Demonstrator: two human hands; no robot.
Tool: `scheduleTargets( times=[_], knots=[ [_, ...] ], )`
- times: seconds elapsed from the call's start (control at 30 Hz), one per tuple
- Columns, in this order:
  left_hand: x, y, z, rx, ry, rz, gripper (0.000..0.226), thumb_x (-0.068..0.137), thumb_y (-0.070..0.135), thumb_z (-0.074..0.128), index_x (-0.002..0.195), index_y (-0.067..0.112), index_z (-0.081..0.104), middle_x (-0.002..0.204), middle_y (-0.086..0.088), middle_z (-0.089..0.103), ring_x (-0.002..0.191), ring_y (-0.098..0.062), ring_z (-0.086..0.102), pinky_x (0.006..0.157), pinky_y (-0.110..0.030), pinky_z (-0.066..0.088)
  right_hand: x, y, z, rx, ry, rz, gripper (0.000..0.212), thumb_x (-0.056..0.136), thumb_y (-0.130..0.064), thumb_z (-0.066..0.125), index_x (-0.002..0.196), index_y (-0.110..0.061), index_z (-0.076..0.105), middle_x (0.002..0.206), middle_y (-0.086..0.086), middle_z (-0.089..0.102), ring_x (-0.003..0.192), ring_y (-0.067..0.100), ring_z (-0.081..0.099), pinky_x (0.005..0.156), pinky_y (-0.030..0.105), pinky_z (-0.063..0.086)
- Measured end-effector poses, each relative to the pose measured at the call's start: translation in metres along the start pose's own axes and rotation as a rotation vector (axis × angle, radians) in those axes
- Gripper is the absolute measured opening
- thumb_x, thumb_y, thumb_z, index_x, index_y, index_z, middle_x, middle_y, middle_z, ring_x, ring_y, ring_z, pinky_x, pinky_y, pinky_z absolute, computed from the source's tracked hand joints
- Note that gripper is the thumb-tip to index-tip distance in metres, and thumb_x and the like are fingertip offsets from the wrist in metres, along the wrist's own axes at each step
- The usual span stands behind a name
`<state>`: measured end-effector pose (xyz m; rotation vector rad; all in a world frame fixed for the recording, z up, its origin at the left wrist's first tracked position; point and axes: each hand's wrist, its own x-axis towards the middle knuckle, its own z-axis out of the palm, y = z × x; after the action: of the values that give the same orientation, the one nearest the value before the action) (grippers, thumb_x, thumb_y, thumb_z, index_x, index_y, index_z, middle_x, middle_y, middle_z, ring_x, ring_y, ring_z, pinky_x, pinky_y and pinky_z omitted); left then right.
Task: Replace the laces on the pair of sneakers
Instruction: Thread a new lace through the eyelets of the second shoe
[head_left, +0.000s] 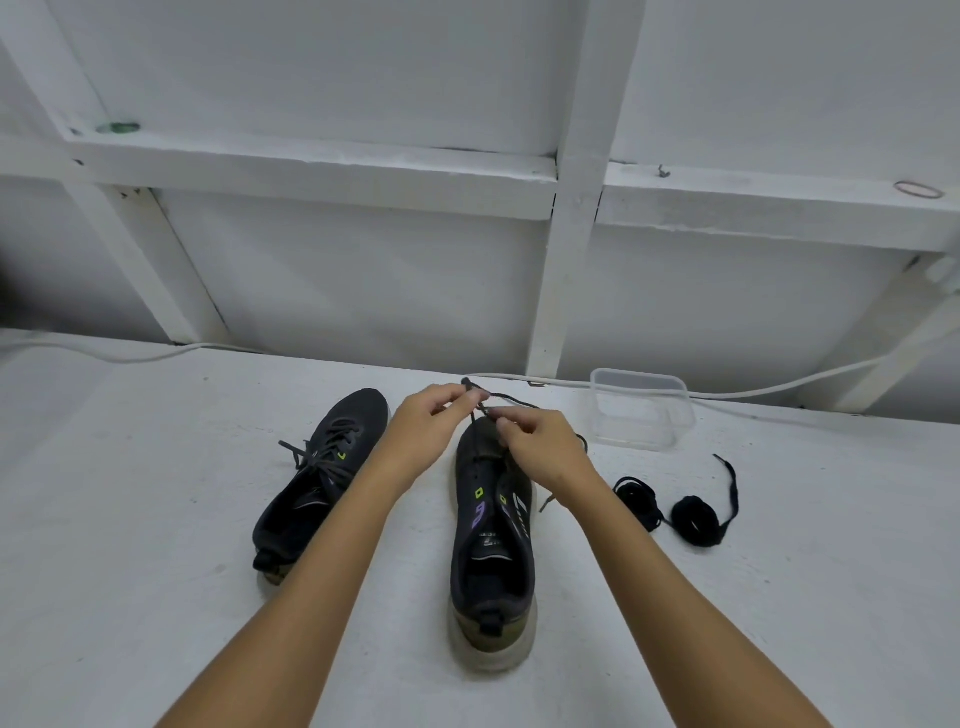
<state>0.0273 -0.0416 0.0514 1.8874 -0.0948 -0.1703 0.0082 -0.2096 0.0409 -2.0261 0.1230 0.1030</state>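
Observation:
Two dark sneakers lie on a white surface. The left sneaker (317, 478) is still laced and points away to the right. The right sneaker (492, 540) stands straight ahead with its eyelets mostly bare. My left hand (428, 423) pinches one end of a dark lace (511, 399) above the toe. My right hand (540, 441) pinches the same lace over the front eyelets. To the right of that shoe lie two coiled black laces (693, 517).
A transparent plastic container (644, 415) stands beyond the right shoe near the wall. A white cable (156, 356) runs along the back edge of the surface. White wall framing rises behind, with a rubber band (918, 189) on its ledge.

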Motion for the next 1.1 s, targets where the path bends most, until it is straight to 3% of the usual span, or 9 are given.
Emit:
scheduleTargets(
  times=[0.17,0.27,0.4,0.53,0.67,0.77,0.9,1.03,1.1],
  knots=[
    [0.006,0.009,0.003,0.06,-0.064,0.051,0.023,0.099,0.043,0.056,0.114,0.039,0.075,0.121,0.021,0.066,0.116,0.004,0.056,0.095,-0.017,0.039,-0.003,-0.005,0.0,0.057,-0.209,0.01,0.016,0.092,-0.023,0.07,0.105,-0.024,0.08,0.09,-0.013,0.076,0.085,-0.001,0.07,0.083,0.018,0.053],
    [0.007,0.009,0.003,0.124,-0.069,0.046,0.027,0.1,0.046,0.053,0.116,0.04,0.074,0.119,0.023,0.069,0.112,0.006,0.057,0.09,-0.013,0.039,-0.002,-0.002,0.0,0.06,-0.176,-0.021,0.008,0.092,-0.026,0.072,0.095,-0.023,0.079,0.09,-0.007,0.078,0.088,0.01,0.073,0.086,0.027,0.056],
    [0.004,0.004,-0.005,0.353,-0.095,-0.002,0.043,0.103,0.051,0.042,0.099,0.024,0.075,0.085,0.006,0.073,0.079,-0.01,0.058,0.069,-0.021,0.042,-0.005,-0.005,-0.008,0.266,-0.09,0.049,0.012,0.1,-0.024,0.062,0.093,-0.02,0.071,0.078,-0.015,0.074,0.071,0.001,0.063,0.068,0.019,0.045],
    [0.003,0.004,-0.025,0.556,-0.108,-0.014,0.051,0.095,0.062,0.051,0.073,0.021,0.073,0.057,0.005,0.049,0.056,-0.011,0.046,0.06,-0.028,0.036,-0.005,-0.01,-0.026,0.519,-0.119,0.13,0.016,0.102,-0.027,0.057,0.091,-0.02,0.066,0.095,-0.01,0.075,0.09,0.007,0.066,0.082,0.033,0.045],
    [0.003,0.023,-0.046,0.404,0.035,-0.022,0.057,0.091,0.061,0.059,0.062,0.012,0.053,0.051,0.01,0.042,0.05,-0.008,0.038,0.059,-0.028,0.032,0.0,-0.026,-0.051,0.834,-0.082,0.149,0.023,0.102,-0.031,0.051,0.082,-0.023,0.059,0.074,-0.007,0.064,0.084,0.011,0.06,0.079,0.036,0.04],
    [0.001,0.039,-0.052,0.288,0.035,-0.009,0.049,0.095,0.053,0.06,0.067,0.013,0.06,0.043,0.015,0.041,0.045,-0.003,0.038,0.057,-0.023,0.035,0.0,-0.042,-0.072,0.969,0.014,0.048,0.024,0.106,-0.035,0.042,0.102,-0.024,0.063,0.06,-0.007,0.052,0.074,0.011,0.06,0.074,0.033,0.041],
    [0.005,0.046,-0.059,0.005,-0.08,0.04,0.027,0.097,0.037,0.064,0.083,0.017,0.076,0.057,0.008,0.045,0.071,-0.014,0.047,0.076,-0.027,0.046,-0.001,-0.051,-0.092,0.753,0.202,-0.032,0.035,0.111,-0.039,0.027,0.128,-0.027,0.055,0.066,-0.003,0.065,0.075,0.014,0.068,0.071,0.035,0.055],
    [0.005,0.047,-0.06,0.076,-0.089,0.044,0.016,0.096,0.032,0.065,0.101,0.025,0.078,0.057,0.015,0.044,0.056,-0.005,0.039,0.06,-0.023,0.033,0.001,-0.03,-0.091,0.39,0.313,0.086,0.033,0.108,-0.024,0.039,0.141,-0.029,0.042,0.103,0.006,0.071,0.075,0.017,0.072,0.066,0.039,0.062],
    [0.004,0.048,-0.059,0.121,-0.05,0.047,0.015,0.095,0.036,0.065,0.1,0.028,0.078,0.058,0.018,0.049,0.059,-0.005,0.042,0.061,-0.023,0.034,0.002,-0.01,-0.086,0.118,0.274,0.188,0.03,0.102,-0.019,0.045,0.13,-0.018,0.054,0.109,0.009,0.071,0.069,0.017,0.074,0.059,0.035,0.061]
  ],
)
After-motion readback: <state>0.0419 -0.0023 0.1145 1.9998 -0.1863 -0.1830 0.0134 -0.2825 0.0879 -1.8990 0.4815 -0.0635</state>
